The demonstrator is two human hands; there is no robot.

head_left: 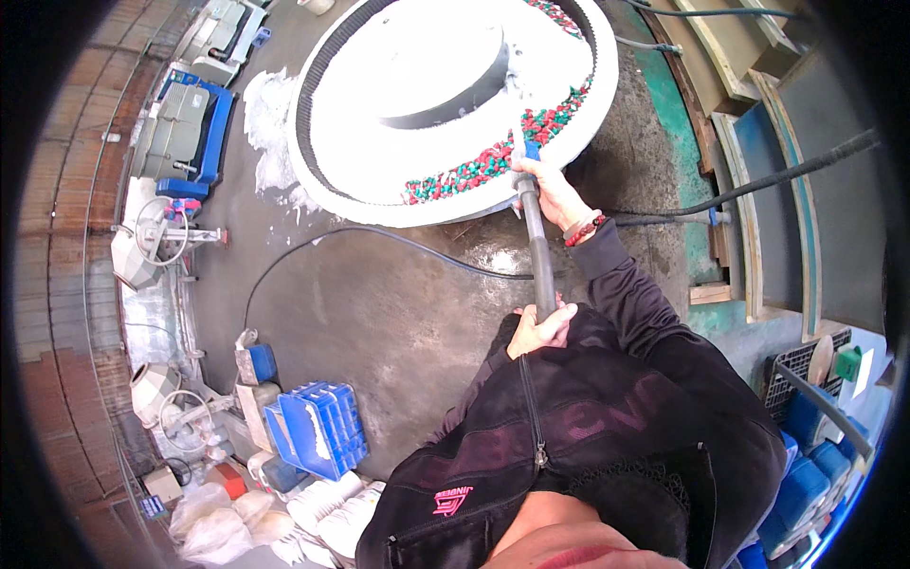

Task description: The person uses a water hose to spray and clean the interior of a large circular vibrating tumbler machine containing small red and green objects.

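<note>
Both my hands are closed around a grey hose (537, 247) that runs from my body out to a large round tub (607, 66). My right hand (557, 197) grips its far end, by a blue valve handle (532, 150) at the tub's near rim. Closer to my jacket, my left hand (542, 329) wraps around the hose's lower part. White foam (379, 156) covers much of the tub around a raised round centre. Small red and green pieces (474, 171) show along the tub's near and right side. The hose's tip is hard to make out against the foam.
A thin black hose (379, 233) curves over the wet floor. Blue crates (322, 427) stand at the lower left, with white sacks (332, 507) nearby. Machines with handwheels (161, 232) line the left wall. Wooden-edged bins (749, 209) and blue drums (806, 493) are on the right.
</note>
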